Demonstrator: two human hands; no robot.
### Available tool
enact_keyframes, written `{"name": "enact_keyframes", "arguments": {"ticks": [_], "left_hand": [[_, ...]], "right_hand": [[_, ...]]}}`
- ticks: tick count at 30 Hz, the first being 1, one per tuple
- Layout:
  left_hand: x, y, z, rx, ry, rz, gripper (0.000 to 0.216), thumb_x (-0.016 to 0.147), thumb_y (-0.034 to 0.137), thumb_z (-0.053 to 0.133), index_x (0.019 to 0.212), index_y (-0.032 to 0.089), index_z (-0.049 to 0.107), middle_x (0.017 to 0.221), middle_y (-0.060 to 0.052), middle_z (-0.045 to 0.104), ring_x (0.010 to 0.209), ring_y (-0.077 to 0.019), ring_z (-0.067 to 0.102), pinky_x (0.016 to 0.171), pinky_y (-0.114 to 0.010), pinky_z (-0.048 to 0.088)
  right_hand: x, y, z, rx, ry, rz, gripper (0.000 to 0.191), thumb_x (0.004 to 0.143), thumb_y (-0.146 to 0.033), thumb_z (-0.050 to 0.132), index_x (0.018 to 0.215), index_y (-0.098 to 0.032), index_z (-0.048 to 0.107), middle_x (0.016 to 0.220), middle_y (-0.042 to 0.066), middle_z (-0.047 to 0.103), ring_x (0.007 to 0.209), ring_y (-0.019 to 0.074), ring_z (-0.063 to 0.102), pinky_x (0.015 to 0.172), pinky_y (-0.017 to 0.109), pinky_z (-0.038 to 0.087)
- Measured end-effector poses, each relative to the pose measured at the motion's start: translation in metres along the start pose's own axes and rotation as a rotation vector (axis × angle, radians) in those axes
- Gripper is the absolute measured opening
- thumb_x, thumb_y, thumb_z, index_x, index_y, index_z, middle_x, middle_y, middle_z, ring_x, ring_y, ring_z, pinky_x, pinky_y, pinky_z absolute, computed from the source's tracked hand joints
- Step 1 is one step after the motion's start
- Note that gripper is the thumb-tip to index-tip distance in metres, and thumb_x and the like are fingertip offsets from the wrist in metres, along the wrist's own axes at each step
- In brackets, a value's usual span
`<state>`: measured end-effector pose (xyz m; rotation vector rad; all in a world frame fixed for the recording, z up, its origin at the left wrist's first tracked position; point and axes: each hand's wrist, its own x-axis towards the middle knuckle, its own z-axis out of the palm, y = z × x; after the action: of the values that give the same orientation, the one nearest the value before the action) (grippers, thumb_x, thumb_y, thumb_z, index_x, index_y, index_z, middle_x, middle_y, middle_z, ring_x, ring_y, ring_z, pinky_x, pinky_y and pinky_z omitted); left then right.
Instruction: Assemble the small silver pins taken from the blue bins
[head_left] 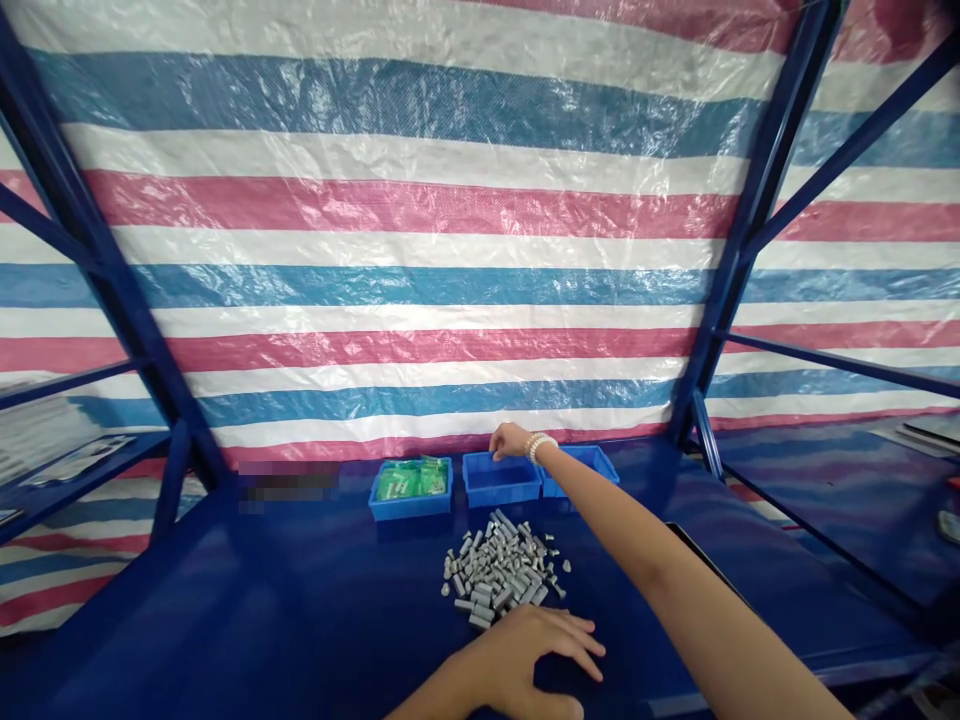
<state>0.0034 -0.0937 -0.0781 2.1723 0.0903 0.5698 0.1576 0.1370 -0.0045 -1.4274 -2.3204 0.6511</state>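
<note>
Your right hand [511, 440] is touching the rim of the middle blue bin [501, 488], grip unclear, your left hand [529, 650] is lying open on the bench [300, 600] beside grey parts [501, 566].

Makeshift workshop stall: blue steel shelving [112, 290], striped tarpaulin [420, 250], parts bins [501, 480].

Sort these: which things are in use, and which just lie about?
In use: right hand at rim of middle bin; left hand beside grey parts.
Lying about: green-packet bin, right bin, papers on the left shelf, tarp.
</note>
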Motion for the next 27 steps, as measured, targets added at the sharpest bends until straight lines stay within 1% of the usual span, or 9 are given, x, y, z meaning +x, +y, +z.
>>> {"name": "enact_keyframes", "arguments": {"ticks": [4,7,11,13,16,19,20,23,27], "left_hand": [[0.0,0.006,-0.001,0.011,0.009,-0.001,0.042,0.073,0.038,0.067,0.11,0.017,0.074,0.124,-0.012,0.071,0.125,-0.0307,0.06,0.107,-0.043,0.045],[0.001,0.015,-0.003,0.032,0.04,0.013,0.04,0.073,0.034,0.066,0.108,0.017,0.074,0.119,-0.013,0.073,0.119,-0.0293,0.064,0.102,-0.04,0.049],[0.003,0.024,-0.003,0.136,0.069,0.104,0.038,0.071,0.029,0.062,0.104,0.014,0.073,0.11,-0.015,0.076,0.113,-0.0274,0.068,0.101,-0.036,0.051],[0.005,0.025,-0.001,0.216,0.055,0.121,0.044,0.068,0.029,0.061,0.108,0.013,0.072,0.113,-0.016,0.075,0.114,-0.028,0.067,0.101,-0.036,0.05],[0.006,0.023,0.004,0.31,0.016,0.095,0.054,0.065,0.029,0.061,0.116,0.013,0.067,0.122,-0.016,0.071,0.118,-0.0286,0.064,0.102,-0.036,0.05],[0.005,0.02,0.01,0.348,0.024,0.078,0.052,0.067,0.031,0.061,0.116,0.015,0.066,0.122,-0.014,0.071,0.119,-0.0269,0.064,0.102,-0.035,0.05],[0.004,0.019,0.012,0.356,0.022,0.064,0.05,0.069,0.031,0.061,0.116,0.015,0.066,0.123,-0.013,0.071,0.12,-0.0263,0.064,0.103,-0.034,0.049],[0.0,0.018,0.015,0.396,-0.038,-0.043,0.047,0.076,0.034,0.06,0.12,0.019,0.063,0.13,-0.009,0.067,0.123,-0.0258,0.061,0.105,-0.034,0.047],[-0.004,0.018,0.013,0.422,-0.096,-0.168,0.046,0.083,0.036,0.059,0.128,0.025,0.058,0.138,-0.003,0.062,0.125,-0.0288,0.059,0.108,-0.035,0.043]], "right_hand": [[-0.032,-0.012,0.0,0.076,0.246,-0.042,0.027,0.097,-0.031,0.062,0.119,-0.016,0.061,0.121,0.008,0.064,0.101,0.0227,0.065,0.086,0.043,0.056],[-0.087,-0.019,0.009,0.132,0.45,-0.089,0.023,0.1,-0.028,0.056,0.118,-0.015,0.062,0.118,0.009,0.066,0.106,0.023,0.065,0.09,0.043,0.054],[-0.165,-0.025,0.029,0.158,0.501,-0.154,0.019,0.097,-0.026,0.055,0.105,-0.018,0.07,0.101,0.007,0.075,0.093,0.0215,0.07,0.081,0.033,0.056],[-0.18,-0.029,0.033,0.144,0.485,-0.164,0.018,0.096,-0.025,0.055,0.104,-0.018,0.07,0.1,0.007,0.075,0.092,0.0216,0.07,0.081,0.033,0.055],[-0.154,-0.044,0.028,0.102,0.414,-0.19,0.019,0.098,-0.023,0.054,0.109,-0.018,0.068,0.105,0.007,0.074,0.097,0.021,0.069,0.087,0.034,0.054],[-0.085,-0.072,0.021,0.051,0.275,-0.223,0.02,0.1,-0.022,0.054,0.116,-0.017,0.065,0.113,0.007,0.07,0.103,0.0205,0.066,0.093,0.039,0.053],[-0.059,-0.082,0.02,0.032,0.22,-0.226,0.022,0.098,-0.027,0.06,0.116,-0.016,0.063,0.116,0.007,0.067,0.103,0.0223,0.066,0.09,0.044,0.054],[0.003,-0.112,0.024,-0.013,0.074,-0.203,0.029,0.097,-0.031,0.062,0.121,-0.017,0.06,0.123,0.008,0.063,0.103,0.0233,0.065,0.087,0.044,0.056],[0.041,-0.133,0.039,-0.022,-0.069,-0.173,0.03,0.096,-0.031,0.062,0.123,-0.017,0.06,0.124,0.008,0.062,0.102,0.0235,0.065,0.085,0.042,0.056]]}}
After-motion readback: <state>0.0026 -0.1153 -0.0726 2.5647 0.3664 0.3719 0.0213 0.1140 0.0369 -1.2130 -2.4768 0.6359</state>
